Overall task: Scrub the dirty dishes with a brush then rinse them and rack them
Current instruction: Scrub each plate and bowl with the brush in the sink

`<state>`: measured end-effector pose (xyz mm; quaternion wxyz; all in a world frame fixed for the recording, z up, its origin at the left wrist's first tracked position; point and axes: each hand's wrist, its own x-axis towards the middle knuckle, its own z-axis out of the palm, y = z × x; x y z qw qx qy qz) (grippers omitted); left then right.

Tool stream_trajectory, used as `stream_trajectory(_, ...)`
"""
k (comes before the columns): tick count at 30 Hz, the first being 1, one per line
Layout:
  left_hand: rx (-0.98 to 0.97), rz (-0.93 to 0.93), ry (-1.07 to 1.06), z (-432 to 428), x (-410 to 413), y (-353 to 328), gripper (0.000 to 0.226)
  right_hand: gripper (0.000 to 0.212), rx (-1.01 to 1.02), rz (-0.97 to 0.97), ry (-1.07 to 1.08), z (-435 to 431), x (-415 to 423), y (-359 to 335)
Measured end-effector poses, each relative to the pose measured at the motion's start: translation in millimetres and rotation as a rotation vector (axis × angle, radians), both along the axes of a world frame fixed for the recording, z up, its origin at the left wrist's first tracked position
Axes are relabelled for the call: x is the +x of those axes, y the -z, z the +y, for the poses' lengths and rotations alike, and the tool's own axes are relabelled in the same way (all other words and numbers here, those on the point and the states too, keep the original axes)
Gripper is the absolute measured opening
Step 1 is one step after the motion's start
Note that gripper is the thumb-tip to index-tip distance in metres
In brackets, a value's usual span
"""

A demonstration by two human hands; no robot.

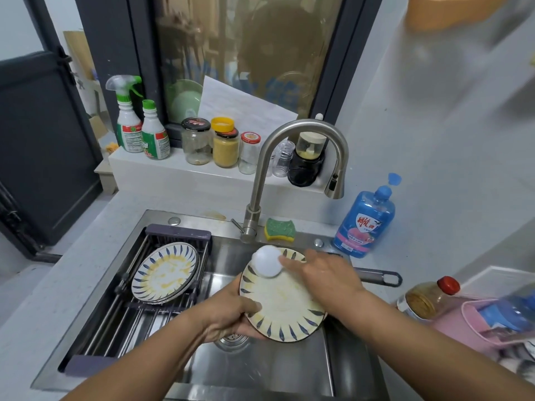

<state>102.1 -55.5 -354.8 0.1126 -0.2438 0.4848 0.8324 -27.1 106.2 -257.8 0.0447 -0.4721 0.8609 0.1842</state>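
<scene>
A cream plate (285, 302) with blue leaf marks and yellow smears is held tilted over the steel sink (260, 369). My left hand (231, 312) grips its near left rim, thumb on the face. My right hand (321, 274) holds a round white brush (267, 264) against the plate's far edge; the brush is blurred. A stack of similar dirty plates (165, 273) lies on the sliding rack (121, 308) across the sink's left side.
The curved tap (289, 146) stands behind the sink, with a green-yellow sponge (280, 229) at its base and a blue soap bottle (364, 221) to the right. A pan handle (379, 277) pokes out at the sink's right edge. Jars and spray bottles line the sill.
</scene>
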Motion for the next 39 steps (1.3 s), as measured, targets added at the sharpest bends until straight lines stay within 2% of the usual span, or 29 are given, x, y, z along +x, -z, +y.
stream_trajectory(2,-0.008,0.000,-0.075,-5.5,0.5,1.2,0.054,0.065,0.020,0.043,0.108,10.2,-7.4,-1.2)
stream_trajectory(4,-0.040,0.018,-0.153,-10.0,-1.1,2.8,0.047,0.058,0.082,-0.020,0.183,20.4,-6.6,-2.7)
stream_trajectory(7,-0.060,0.046,-0.227,-8.1,-6.7,0.7,0.031,0.040,0.089,-0.293,0.209,25.1,10.6,8.8)
stream_trajectory(10,-0.055,0.038,-0.239,1.5,-11.3,-4.8,0.024,0.039,-0.091,-0.517,0.240,15.2,29.4,29.3)
stream_trajectory(12,-0.032,0.033,-0.255,2.7,-10.5,-5.0,0.026,0.040,-0.135,-0.479,0.222,11.0,29.1,31.4)
stream_trajectory(16,-0.057,0.014,-0.278,-9.1,-3.5,-1.7,0.026,0.046,0.054,-0.229,0.271,27.3,6.8,22.2)
stream_trajectory(19,-0.052,-0.018,-0.243,-10.4,-4.2,-4.4,0.027,0.051,-0.115,-0.139,0.312,32.6,-3.6,22.7)
stream_trajectory(21,-0.048,-0.042,-0.218,-9.4,-5.5,-7.5,0.028,0.040,-0.408,-0.256,0.402,28.1,-4.2,23.7)
stream_trajectory(23,-0.048,-0.059,-0.198,-10.5,-3.8,-8.8,0.029,0.033,-0.667,-0.426,0.580,24.0,-3.4,27.9)
stream_trajectory(25,-0.011,-0.082,-0.185,-13.5,1.1,-10.2,0.031,0.036,-0.757,-0.563,0.758,20.8,-4.1,28.9)
stream_trajectory(27,0.042,-0.106,-0.168,-16.9,5.1,-10.7,0.034,0.036,-0.857,-0.822,0.947,20.3,-2.3,31.4)
stream_trajectory(29,0.084,-0.122,-0.135,-19.9,7.1,-11.8,0.040,0.026,-0.964,-1.125,1.078,18.0,0.2,32.2)
stream_trajectory(32,0.064,-0.116,-0.074,-19.5,8.5,-16.1,0.045,0.012,-1.009,-1.319,1.147,13.7,4.2,30.5)
stream_trajectory(35,-0.171,-0.034,-0.061,-21.9,12.8,-11.9,0.052,0.009,-1.043,-1.310,1.216,5.5,4.0,30.2)
stream_trajectory(38,-0.580,0.150,0.093,-25.1,24.0,-14.4,0.095,0.005,-1.021,-1.258,1.283,0.8,-0.8,26.7)
stream_trajectory(39,-0.700,0.209,0.189,-23.3,25.6,-16.8,0.101,0.005,-1.002,-1.244,1.307,0.0,-3.0,25.6)
